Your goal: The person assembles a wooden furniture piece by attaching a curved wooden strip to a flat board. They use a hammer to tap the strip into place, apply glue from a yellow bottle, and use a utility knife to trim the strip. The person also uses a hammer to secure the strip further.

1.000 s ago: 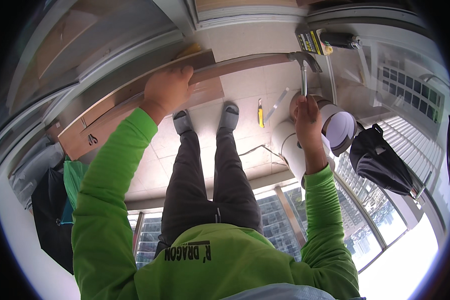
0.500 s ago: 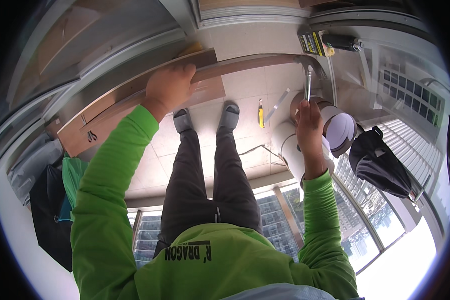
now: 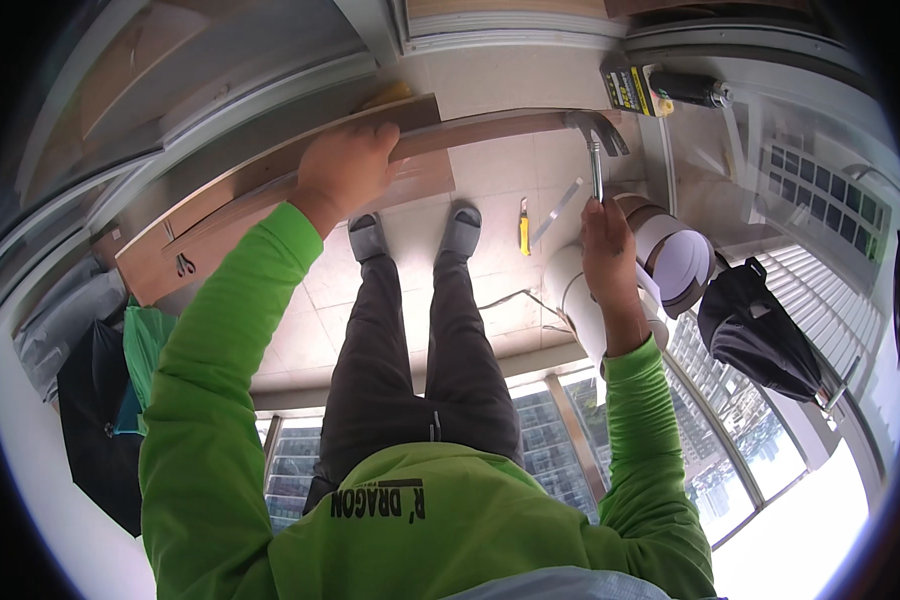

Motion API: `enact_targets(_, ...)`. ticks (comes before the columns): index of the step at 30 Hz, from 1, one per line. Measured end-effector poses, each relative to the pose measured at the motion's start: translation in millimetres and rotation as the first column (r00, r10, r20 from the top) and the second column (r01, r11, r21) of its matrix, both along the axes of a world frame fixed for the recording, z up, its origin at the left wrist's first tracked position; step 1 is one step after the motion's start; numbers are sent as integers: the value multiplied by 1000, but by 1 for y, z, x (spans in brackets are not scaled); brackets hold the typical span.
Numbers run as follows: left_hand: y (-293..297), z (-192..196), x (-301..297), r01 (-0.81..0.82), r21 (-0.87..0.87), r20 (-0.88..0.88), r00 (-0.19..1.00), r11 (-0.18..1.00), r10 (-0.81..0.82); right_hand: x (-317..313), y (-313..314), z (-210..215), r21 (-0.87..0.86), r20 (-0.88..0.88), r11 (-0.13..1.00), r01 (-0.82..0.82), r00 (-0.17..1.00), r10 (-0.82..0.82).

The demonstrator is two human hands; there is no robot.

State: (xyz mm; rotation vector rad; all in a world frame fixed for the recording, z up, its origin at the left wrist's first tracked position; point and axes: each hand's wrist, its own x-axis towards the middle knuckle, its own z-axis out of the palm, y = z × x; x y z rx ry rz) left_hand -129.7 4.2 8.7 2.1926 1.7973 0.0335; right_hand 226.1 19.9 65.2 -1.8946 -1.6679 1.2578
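Note:
My left hand [image 3: 348,170] is wrapped round a long, narrow brown wooden board [image 3: 480,128], which runs across in front of me and looks bowed in this lens. A claw hammer [image 3: 596,165] is upright in my right hand [image 3: 608,245], its fist closed on the handle. The hammer's head is right at the board's right end; whether they touch, I cannot tell. Beneath my left hand, a wider wooden panel [image 3: 148,275] slants to the left, with a small black looped item [image 3: 184,265] on it.
A yellow utility knife [image 3: 524,230] and a thin metal strip [image 3: 558,210] lie on the tiled floor. At right are white rolls [image 3: 575,290], a black backpack [image 3: 755,330], a small box [image 3: 626,90] and a black cylinder [image 3: 688,88]. A green bag [image 3: 148,350] hangs at left.
The hammer has swung left, bringing its head from beyond the board's right end up against or close to it. My left hand keeps its hold on the board, nearly still.

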Motion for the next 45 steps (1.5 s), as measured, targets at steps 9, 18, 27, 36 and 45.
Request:
enact_targets(9, 1, 0, 0, 3, -55, 15, 1000, 998, -2, -28, -5, 11, -28, 7, 996, -83, 996, 84)
enact_targets(18, -2, 0, -1, 5, 5, 35, 999, 1000, -5, -55, -13, 21, 5, -16, 982, -189, 982, 189)
enact_targets(27, 2, 7, 0, -17, -82, 19, 1000, 996, 19, -70, -26, 14, -36, -50, 973, -227, 973, 225)
enact_targets(36, 5, 9, 6, 33, -26, -7, 999, 999, -34, -40, 16, 19, -359, -431, 855, 373, 746, -507)
enact_targets(45, 10, 6, 10, 37, -47, -55, 998, 998, -40, -12, 81, -41, -468, -623, 651, 598, 299, -723)
